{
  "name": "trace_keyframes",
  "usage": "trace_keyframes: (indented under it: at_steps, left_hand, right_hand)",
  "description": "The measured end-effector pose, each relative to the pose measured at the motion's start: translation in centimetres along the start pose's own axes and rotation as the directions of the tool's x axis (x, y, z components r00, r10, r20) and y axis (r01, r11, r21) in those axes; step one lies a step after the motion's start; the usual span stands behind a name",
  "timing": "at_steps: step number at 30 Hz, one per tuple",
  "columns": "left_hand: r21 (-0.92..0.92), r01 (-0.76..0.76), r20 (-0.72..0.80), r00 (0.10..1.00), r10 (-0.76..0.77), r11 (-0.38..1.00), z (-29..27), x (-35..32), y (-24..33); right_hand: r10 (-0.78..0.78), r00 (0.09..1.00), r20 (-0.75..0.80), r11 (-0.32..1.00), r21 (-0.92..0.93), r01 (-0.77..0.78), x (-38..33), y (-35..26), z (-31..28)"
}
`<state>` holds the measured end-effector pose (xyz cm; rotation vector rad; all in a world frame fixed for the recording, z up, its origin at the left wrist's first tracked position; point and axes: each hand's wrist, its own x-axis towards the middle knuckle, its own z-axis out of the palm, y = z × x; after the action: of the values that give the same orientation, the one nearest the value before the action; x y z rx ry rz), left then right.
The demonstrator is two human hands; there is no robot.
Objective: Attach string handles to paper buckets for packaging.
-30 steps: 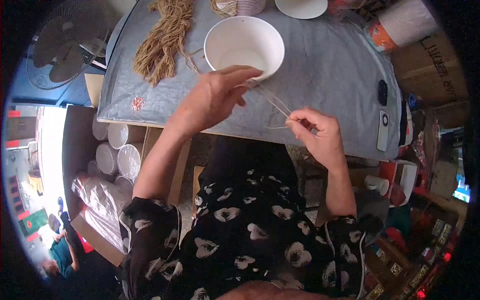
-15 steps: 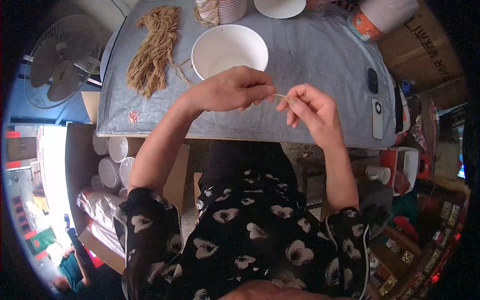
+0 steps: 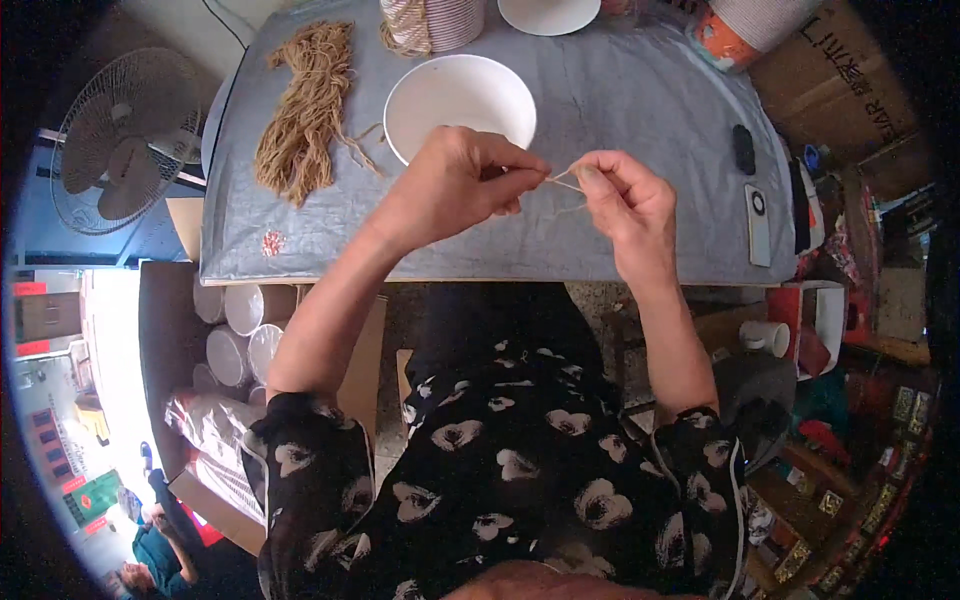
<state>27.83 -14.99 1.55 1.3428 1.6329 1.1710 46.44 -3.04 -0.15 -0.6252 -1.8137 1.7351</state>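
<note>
Pinching a thin, pale tan strand of fibre (image 3: 562, 182) between them, the left hand (image 3: 455, 185) and the right hand (image 3: 625, 205) meet above the near half of the grey cloth-covered tabletop (image 3: 640, 90), just in front of the empty round white bowl (image 3: 459, 105). The left grip is pressed together, thumb against forefinger, on one end of the strand; the right grip pinches the other end the same way, and a small loop of the strand sags just below it. The strand is short and nearly taut between the two pinches.

To work such a fine strand well, I judge the pinches should stay close together and light, with the fingertips rolling rather than pulling, so the fibre neither slips nor snaps.

For room: the bowl's rim lies just beyond the left knuckles, so a forward move there would knock it. Left of the bowl lies a loose bundle of tan fibre strands (image 3: 305, 110), well apart from the hands. At the far edge stands a white cylinder wound with pale cord (image 3: 432, 22), beside a white plate (image 3: 548, 12). To the right lie a small dark oval object (image 3: 744, 149) and a slim white remote-like bar (image 3: 758, 224), near the tabletop's right edge. The open cloth between the right hand and these is the freest space; the near edge runs just under both wrists.
</note>
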Motion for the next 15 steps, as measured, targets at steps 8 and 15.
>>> trace_keyframes:
  at_steps: [8, 15]
  left_hand:
    - [0.038, -0.110, -0.066, 0.992, 0.112, 0.993, 0.7, -1.5, -0.5]
    - [0.009, -0.235, -0.258, 0.938, 0.230, 0.972, 2.1, -2.3, -1.5]
  right_hand:
    - [0.215, 0.974, 0.067, 0.866, 0.448, -0.222, 0.8, 0.6, 1.0]
    - [0.310, 0.918, 0.248, 0.709, 0.583, -0.397, 1.0, 1.2, 1.9]
